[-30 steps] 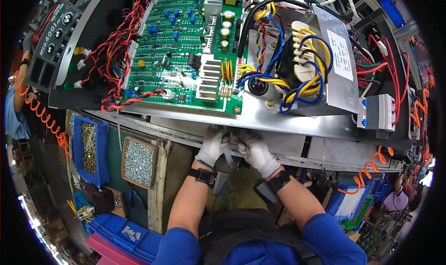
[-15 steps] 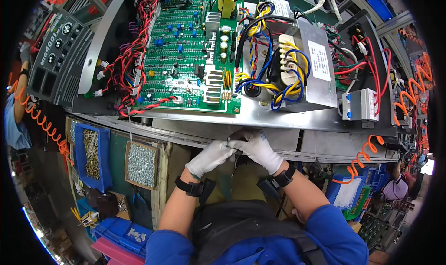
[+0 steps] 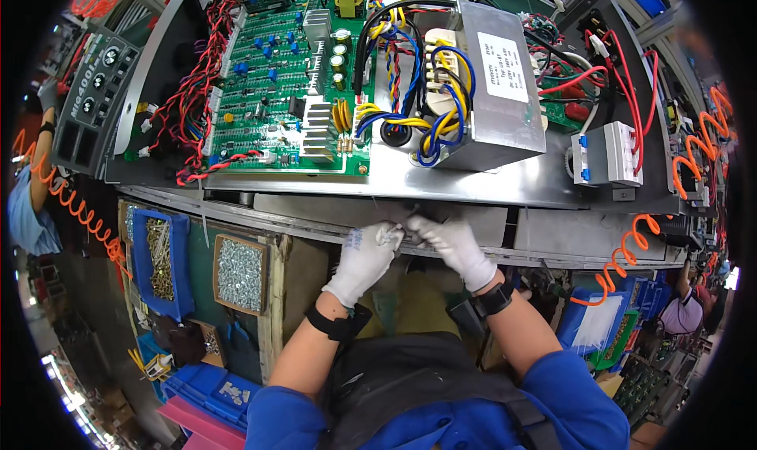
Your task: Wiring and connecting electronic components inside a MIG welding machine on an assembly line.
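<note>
Both hands [image 3: 410, 249] have dropped slightly lower along the chassis edge [image 3: 473, 249].

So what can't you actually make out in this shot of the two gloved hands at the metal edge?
- Head view: whatever the left hand and right hand pinch is hidden by the gloved fingers.
- Head view: the chassis front face under its rim lies in shadow.
- Head view: the parts in the blue bin are too small to identify.

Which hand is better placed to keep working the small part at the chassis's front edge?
Right, by a little: the right hand has its fingertips on the metal chassis edge; the left hand is curled just beside it.
</note>
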